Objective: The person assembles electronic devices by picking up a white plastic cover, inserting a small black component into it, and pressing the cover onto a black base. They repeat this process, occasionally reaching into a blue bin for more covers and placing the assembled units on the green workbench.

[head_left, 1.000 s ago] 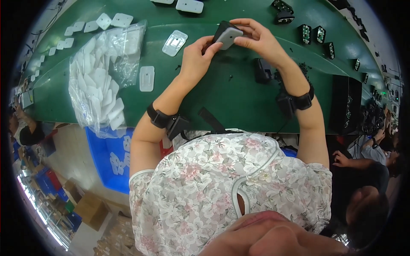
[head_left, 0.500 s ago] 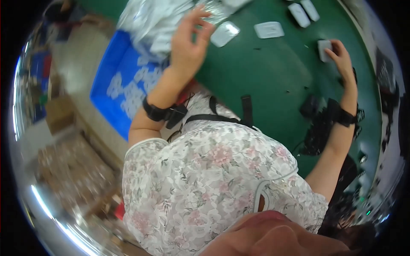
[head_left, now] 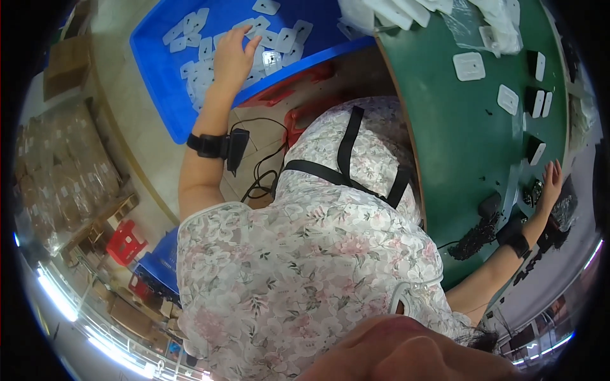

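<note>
My left hand (head_left: pixel 232 58) is over the blue bin (head_left: pixel 166 114), its thumb and fingers apart. Beneath and around it lie many loose white plastic plates (head_left: pixel 286 39), each with a small dark mark. No plate shows in its grasp. At the far right of the green table, my right hand (head_left: pixel 551 183) has its fingers stretched out and holds nothing. Close by it are a clear bag of dark parts (head_left: pixel 564 209) and a black block with a white face (head_left: pixel 535 151). More such blocks (head_left: pixel 537 101) stand in a row farther along.
Two white plates (head_left: pixel 469 66) lie flat on the green table (head_left: pixel 445 140). Bagged white plates (head_left: pixel 499 25) are piled at its far side. A heap of small black parts (head_left: pixel 473 241) is near my right forearm. Red plastic (head_left: pixel 298 120) and a black cable (head_left: pixel 259 152) are below the bin.
The view has swung left, bringing more of the blue bin into sight. My left hand has moved from the table's bags to the bin. My right hand has let go of the pale block.
</note>
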`<state>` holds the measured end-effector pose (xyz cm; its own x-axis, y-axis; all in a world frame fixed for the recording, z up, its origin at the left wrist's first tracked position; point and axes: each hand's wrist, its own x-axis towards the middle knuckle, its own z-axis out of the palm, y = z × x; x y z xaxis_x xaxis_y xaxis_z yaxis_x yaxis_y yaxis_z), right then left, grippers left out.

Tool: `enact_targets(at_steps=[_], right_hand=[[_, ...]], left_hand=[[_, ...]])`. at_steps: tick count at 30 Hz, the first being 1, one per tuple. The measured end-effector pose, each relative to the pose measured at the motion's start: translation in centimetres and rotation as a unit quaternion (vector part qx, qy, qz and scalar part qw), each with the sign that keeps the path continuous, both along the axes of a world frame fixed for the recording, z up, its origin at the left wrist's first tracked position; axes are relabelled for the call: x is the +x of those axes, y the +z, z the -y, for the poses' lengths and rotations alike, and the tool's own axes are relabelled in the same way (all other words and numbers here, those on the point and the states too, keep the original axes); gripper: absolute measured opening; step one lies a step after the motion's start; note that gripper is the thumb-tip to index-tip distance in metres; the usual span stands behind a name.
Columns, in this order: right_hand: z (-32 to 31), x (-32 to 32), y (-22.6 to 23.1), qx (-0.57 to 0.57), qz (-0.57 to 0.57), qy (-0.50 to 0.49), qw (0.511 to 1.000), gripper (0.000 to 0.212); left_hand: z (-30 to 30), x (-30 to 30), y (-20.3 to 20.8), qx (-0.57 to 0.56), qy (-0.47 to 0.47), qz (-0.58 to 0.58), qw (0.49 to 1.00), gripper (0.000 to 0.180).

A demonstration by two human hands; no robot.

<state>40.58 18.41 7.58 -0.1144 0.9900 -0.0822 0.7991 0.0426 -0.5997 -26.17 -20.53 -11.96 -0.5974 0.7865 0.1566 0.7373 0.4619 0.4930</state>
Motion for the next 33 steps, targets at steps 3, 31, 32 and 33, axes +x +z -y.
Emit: enact_targets(at_steps=[3, 31, 32, 33], right_hand=[[1.1, -0.1, 1.3, 0.063, -0.005, -0.006, 0.998, 0.045], [13.2, -7.0, 0.9, 0.087, -0.085, 0.040, 0.992, 0.033], [13.6, -6.9, 0.9, 0.093, -0.087, 0.027, 0.992, 0.033], [14.0, -6.8, 1.0, 0.093, -0.085, 0.025, 0.992, 0.033]], left_hand=[[0.2, -0.9, 0.1, -0.109, -0.048, -0.035, 0.992, 0.040], [-11.1, -0.1, -3.4, -0.128, -0.124, -0.076, 0.981, 0.057], [-12.5, 0.0, -3.7, -0.145, -0.114, -0.097, 0.978, 0.057], [-13.7, 0.0, -3.8, -0.137, -0.131, -0.103, 0.977, 0.057]])
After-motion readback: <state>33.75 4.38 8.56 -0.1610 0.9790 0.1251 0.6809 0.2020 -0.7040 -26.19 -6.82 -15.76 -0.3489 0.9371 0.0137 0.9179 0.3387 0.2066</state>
